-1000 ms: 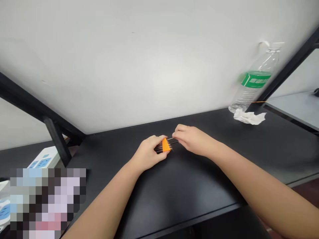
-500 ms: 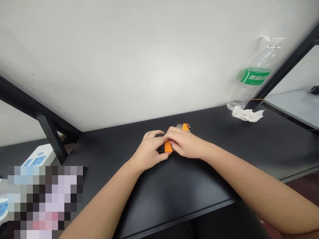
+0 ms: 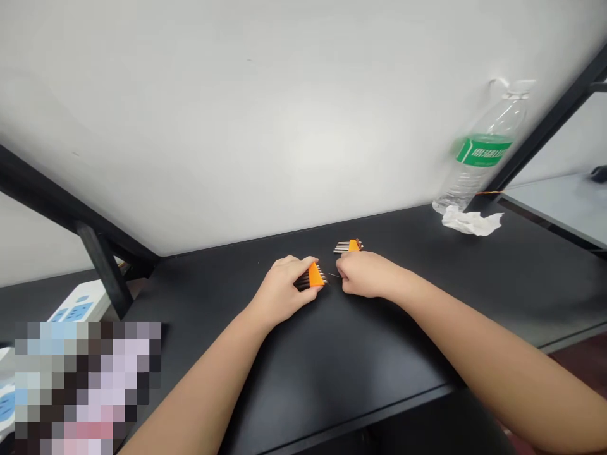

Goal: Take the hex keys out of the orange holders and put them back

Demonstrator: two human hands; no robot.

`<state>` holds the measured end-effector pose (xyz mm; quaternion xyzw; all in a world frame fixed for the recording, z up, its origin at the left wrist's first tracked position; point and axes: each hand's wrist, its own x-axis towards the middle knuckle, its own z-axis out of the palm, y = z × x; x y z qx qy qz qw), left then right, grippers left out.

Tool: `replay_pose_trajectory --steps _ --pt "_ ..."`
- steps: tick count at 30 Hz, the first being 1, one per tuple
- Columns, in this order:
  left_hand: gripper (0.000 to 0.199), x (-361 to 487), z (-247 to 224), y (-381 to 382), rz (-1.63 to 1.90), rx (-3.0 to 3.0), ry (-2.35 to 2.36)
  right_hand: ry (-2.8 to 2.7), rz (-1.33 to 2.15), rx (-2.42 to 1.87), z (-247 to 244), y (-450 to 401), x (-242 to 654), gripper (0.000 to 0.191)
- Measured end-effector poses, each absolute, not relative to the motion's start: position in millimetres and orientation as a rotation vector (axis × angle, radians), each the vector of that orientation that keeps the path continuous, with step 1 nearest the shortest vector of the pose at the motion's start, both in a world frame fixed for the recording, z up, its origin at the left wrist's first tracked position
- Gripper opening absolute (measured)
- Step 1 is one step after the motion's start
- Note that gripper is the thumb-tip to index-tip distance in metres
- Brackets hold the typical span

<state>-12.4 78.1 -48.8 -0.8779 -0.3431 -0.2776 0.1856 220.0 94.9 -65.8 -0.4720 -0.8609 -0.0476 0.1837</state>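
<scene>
My left hand (image 3: pixel 283 285) is curled round a row of dark thin sticks (image 3: pixel 300 282) banded by an orange strip (image 3: pixel 316 275). Their pale, pointed ends (image 3: pixel 324 275) stick out past the strip toward the right. Just to the right, my right hand (image 3: pixel 363 272) is closed, fingers pinched, on a thin light rod (image 3: pixel 334 275) that pokes out leftward; the rest of it is hidden in the fingers. Behind the right hand lies a second row of pale sticks (image 3: pixel 341 246) with its own orange strip (image 3: pixel 354 244) and brownish ends.
On the black tabletop (image 3: pixel 351 354), a crumpled white tissue (image 3: pixel 472 222) lies by a clear bottle with a green label (image 3: pixel 484 150) against the wall. Black frame bars (image 3: pixel 104 268) flank both sides. White boxes with blue marks (image 3: pixel 78 309) and a blurred-out patch are at left.
My right hand has pulled away from my left hand toward the right, and a thin rod now shows in its fingers. The left hand stays round the dark sticks; the second row is more exposed.
</scene>
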Motion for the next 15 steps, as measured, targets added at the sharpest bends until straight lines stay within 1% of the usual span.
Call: replay_pose_trajectory --steps 2,7,9,15 --pt "0.04 -11.5 -47.8 76.9 -0.792 -2.476 -0.974 -2.401 -0.129 -1.294 -65.6 92.7 221.5 0.009" --pt "0.041 -11.3 -47.1 76.9 -0.831 -2.488 -1.023 -2.213 -0.118 -0.81 -65.2 96.3 230.6 0.011" --pt "0.041 -11.8 -47.7 77.3 -0.842 -2.494 -1.049 -2.178 -0.125 -0.689 -65.0 96.7 231.8 0.011" --pt "0.044 -12.4 -48.6 76.9 -0.877 -2.513 -1.067 -2.145 -0.175 -0.618 -66.0 95.1 230.2 0.013"
